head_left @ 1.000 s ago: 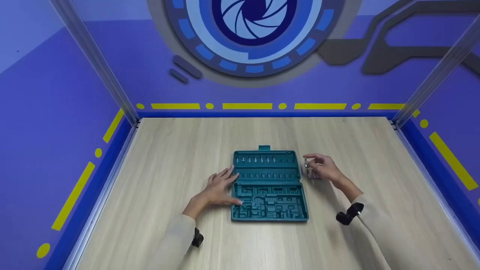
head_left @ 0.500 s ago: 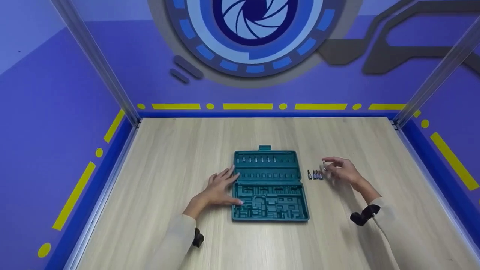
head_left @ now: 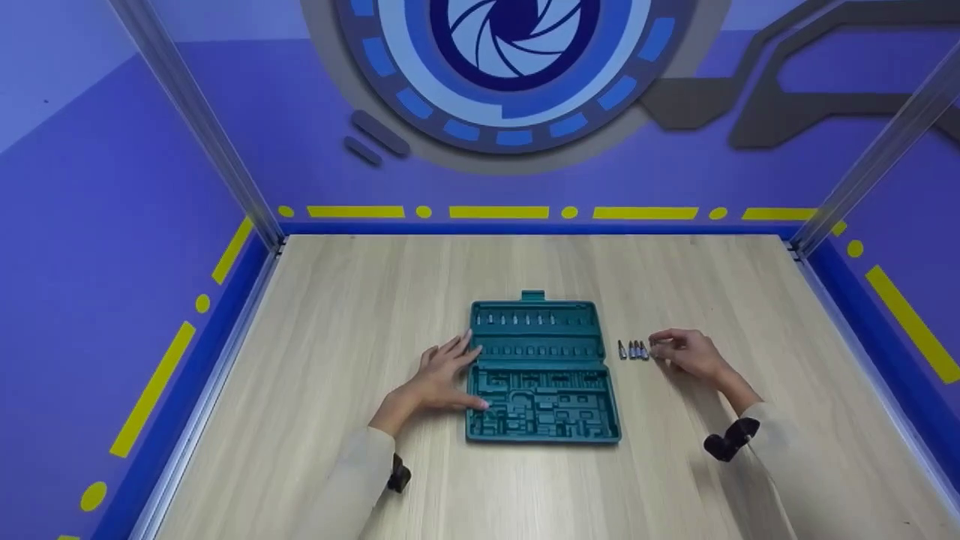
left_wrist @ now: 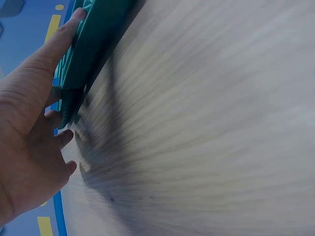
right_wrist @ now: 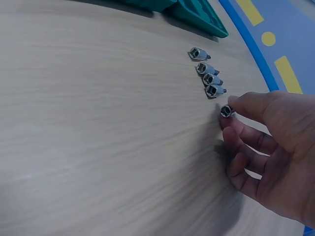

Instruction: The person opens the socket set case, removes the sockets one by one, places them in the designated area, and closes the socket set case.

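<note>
A green plastic tool case (head_left: 540, 334) lies spread on the table, its upper half holding several small metal bits (head_left: 515, 319) in a row; the lower half has moulded recesses. My left hand (head_left: 435, 380) rests on the case's left side, fingers spread along the edge and thumb on the lower half's rim. To the right of the case, my right hand (head_left: 694, 354) pinches a metal bit socket (right_wrist: 226, 111) between thumb and fingers, low over the table. Beside it several bit sockets (right_wrist: 214, 90) lie in a row, one slightly apart on the left.
Pale wooden table (head_left: 360, 300) surrounds the case. Blue panels with yellow marks (head_left: 499, 212) wall the back and sides, with metal posts (head_left: 862, 161) at the rear corners.
My right hand has moved right, away from the case, then down to the end of the bit socket row with a bit socket in its fingers. The left hand stays on the case.
</note>
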Demonstrator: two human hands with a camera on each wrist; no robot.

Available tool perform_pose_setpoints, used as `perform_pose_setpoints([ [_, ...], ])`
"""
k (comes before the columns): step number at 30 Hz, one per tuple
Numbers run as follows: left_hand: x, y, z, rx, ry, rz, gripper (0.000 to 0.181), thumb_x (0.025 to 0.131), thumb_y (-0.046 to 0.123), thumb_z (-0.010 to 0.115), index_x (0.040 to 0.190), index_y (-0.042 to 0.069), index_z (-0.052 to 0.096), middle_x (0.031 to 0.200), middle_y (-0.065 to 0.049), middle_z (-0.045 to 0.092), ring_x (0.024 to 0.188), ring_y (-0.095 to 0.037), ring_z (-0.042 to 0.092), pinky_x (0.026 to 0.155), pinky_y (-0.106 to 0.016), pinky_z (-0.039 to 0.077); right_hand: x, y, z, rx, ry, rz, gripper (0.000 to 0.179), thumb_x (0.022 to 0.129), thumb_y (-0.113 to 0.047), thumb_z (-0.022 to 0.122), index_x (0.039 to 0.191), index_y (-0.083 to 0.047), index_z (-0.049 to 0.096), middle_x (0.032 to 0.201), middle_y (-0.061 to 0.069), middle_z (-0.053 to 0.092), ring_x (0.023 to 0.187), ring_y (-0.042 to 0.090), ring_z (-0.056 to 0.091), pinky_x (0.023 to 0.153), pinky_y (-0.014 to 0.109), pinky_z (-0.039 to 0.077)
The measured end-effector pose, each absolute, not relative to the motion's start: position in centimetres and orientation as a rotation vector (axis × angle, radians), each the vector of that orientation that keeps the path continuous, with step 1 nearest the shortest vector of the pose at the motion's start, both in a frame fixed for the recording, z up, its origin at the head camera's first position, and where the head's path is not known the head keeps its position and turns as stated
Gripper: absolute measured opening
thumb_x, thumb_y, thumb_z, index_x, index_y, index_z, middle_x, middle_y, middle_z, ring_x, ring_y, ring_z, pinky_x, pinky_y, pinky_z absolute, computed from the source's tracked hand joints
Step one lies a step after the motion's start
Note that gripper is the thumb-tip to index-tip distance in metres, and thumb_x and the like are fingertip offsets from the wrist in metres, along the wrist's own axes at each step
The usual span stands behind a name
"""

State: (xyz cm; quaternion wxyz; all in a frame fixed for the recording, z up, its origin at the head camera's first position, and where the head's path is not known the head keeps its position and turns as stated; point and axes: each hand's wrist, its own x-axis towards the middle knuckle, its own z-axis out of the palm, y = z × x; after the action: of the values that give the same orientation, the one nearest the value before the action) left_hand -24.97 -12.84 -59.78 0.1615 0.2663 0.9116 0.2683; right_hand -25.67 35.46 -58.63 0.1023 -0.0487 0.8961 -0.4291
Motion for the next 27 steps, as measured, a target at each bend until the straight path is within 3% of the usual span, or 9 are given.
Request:
perform_pose_setpoints([
  [11, -25.0, -12.9, -59.9, 0.770, 2.611, 0.756, 0.109, 0.079, 0.062, 0.081, 0.162, 0.013, 0.029, 0.174, -0.012, 0.008, 0.160, -0.037, 0.010, 0.123, -0.067, 0.010, -25.7, 35.1, -58.9, -0.101, 2.670, -1.206, 0.034, 0.100, -0.014, 0.065, 0.127, 0.008, 0.065, 0.102, 0.022, 0.073, 0.072, 0.011, 0.061, 0.061, 0.021, 0.049],
  [27, -25.0, -12.9, -59.9, 0.770, 2.605, 0.776, 0.109, 0.079, 0.059, 0.082, 0.162, 0.012, 0.029, 0.173, -0.013, 0.008, 0.160, -0.039, 0.011, 0.122, -0.068, 0.010, -26.4, 35.2, -57.8, -0.130, 2.684, -1.218, 0.035, 0.103, -0.015, 0.061, 0.127, 0.010, 0.063, 0.103, 0.027, 0.074, 0.080, 0.021, 0.069, 0.064, 0.023, 0.052],
])
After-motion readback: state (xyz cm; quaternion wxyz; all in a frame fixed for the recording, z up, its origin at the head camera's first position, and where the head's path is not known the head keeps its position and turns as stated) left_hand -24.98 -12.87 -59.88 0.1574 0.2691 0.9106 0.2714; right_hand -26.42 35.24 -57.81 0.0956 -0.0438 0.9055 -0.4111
